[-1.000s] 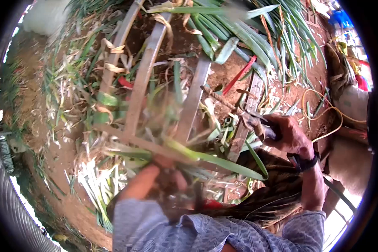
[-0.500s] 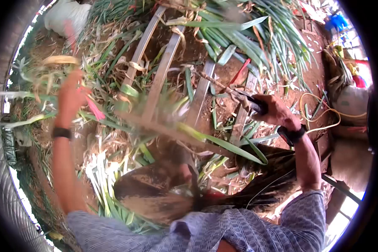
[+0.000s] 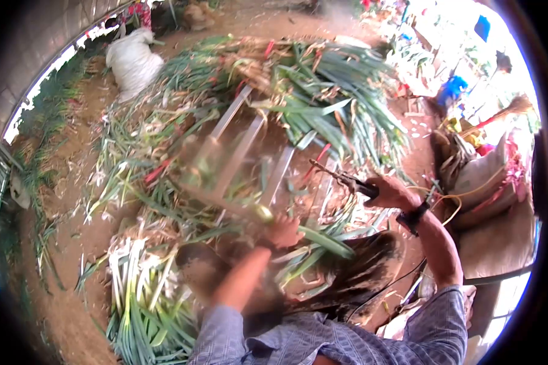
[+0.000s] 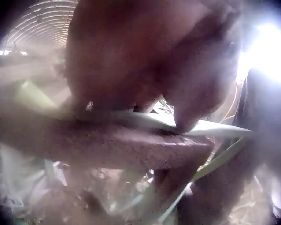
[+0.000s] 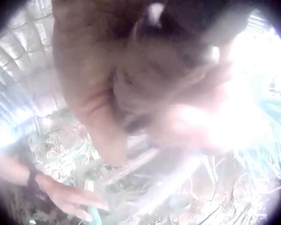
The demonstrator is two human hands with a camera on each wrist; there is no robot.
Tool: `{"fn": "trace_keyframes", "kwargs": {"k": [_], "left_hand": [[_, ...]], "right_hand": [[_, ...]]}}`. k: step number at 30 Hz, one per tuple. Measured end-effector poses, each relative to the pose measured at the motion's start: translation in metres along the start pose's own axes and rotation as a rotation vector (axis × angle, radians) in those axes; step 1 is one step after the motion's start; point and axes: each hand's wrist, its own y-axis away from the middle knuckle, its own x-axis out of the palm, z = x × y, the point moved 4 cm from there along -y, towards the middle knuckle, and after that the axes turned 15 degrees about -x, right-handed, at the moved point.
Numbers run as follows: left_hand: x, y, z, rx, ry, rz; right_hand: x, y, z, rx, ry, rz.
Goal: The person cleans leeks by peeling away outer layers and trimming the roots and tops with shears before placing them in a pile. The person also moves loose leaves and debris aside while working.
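Over a plank (image 3: 216,199), left hand (image 3: 284,232) returned, unclenched on stalk (image 3: 326,240); right hand (image 3: 394,193) gripping handle (image 3: 368,189)

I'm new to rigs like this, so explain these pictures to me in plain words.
There is no machine here: a person works bare-handed, wearing three cameras. The head picture looks forward and down; the other two come from the left and right wrists and are hazy.

The left hand holds a long green stalk by a set of bars. The right hand grips a dark tool with a thin, rough tip; I can't tell its exact kind.

On the brown ground lie a leafy heap beyond the bars and a white-ended bundle at lower left.
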Motion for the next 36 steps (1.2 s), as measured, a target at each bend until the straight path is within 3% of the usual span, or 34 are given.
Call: {"fn": "trace_keyframes", "kwargs": {"k": [5,11,14,15,17,18,19,20,22,24,27,28,29,30,31,32,34,35,36], "left_hand": [[-0.005,0.016,-0.014,0.027,-0.002,0.132],[-0.008,0.003,-0.007,0.073,0.017,0.190],[-0.041,-0.009,-0.003,0.403,-0.123,-0.144],[-0.068,-0.018,0.012,0.265,0.142,-0.148],[-0.131,-0.035,0.064,0.173,0.130,-0.296],[-0.202,-0.021,0.071,0.254,-0.148,-0.379],[-0.240,-0.023,0.119,0.114,-0.195,-0.451],[-0.279,-0.020,0.181,-0.151,0.029,-0.510],[-0.339,0.000,0.262,-0.298,-0.460,-0.835],[-0.361,-0.012,0.333,-0.740,-0.301,-0.748],[-0.366,-0.083,0.331,-0.730,-0.126,-0.599],[-0.349,-0.121,0.342,-0.487,-0.021,-0.743],[-0.340,-0.154,0.313,-0.430,0.003,-0.766],[-0.328,-0.203,0.307,-0.358,0.138,-0.614],[-0.322,-0.236,0.270,-0.343,0.141,-0.590],[-0.309,-0.270,0.244,-0.190,0.062,-0.729],[-0.290,-0.331,0.194,-0.145,0.009,-0.654],[-0.297,-0.351,0.157,-0.196,0.108,-0.468],[-0.291,-0.379,0.144,-0.026,0.168,-0.463]], "right_hand": [[0.003,0.058,-0.014,0.072,-0.095,-0.045],[0.010,0.069,-0.055,0.144,-0.171,-0.028],[0.010,0.059,-0.064,0.216,-0.180,-0.012],[0.016,0.056,-0.073,0.201,-0.209,-0.017],[0.017,0.049,-0.085,0.170,-0.207,-0.023],[0.019,0.046,-0.091,0.174,-0.211,-0.041],[0.021,0.042,-0.099,0.140,-0.232,-0.062],[0.022,0.038,-0.106,0.110,-0.254,-0.087],[0.024,0.026,-0.126,0.178,-0.388,-0.021],[0.021,0.006,-0.137,0.176,-0.489,-0.086],[0.006,-0.031,-0.146,0.190,-0.551,-0.090],[0.002,-0.043,-0.153,0.201,-0.599,-0.098],[0.000,-0.054,-0.163,0.194,-0.532,-0.091],[-0.001,-0.063,-0.170,0.208,-0.571,-0.122],[-0.003,-0.070,-0.173,0.223,-0.608,-0.153],[-0.004,-0.076,-0.178,0.238,-0.644,-0.183],[-0.009,-0.087,-0.184,0.231,-0.617,-0.164],[-0.012,-0.092,-0.189,0.231,-0.569,-0.127],[-0.012,-0.096,-0.195,0.228,-0.522,-0.089]]}}
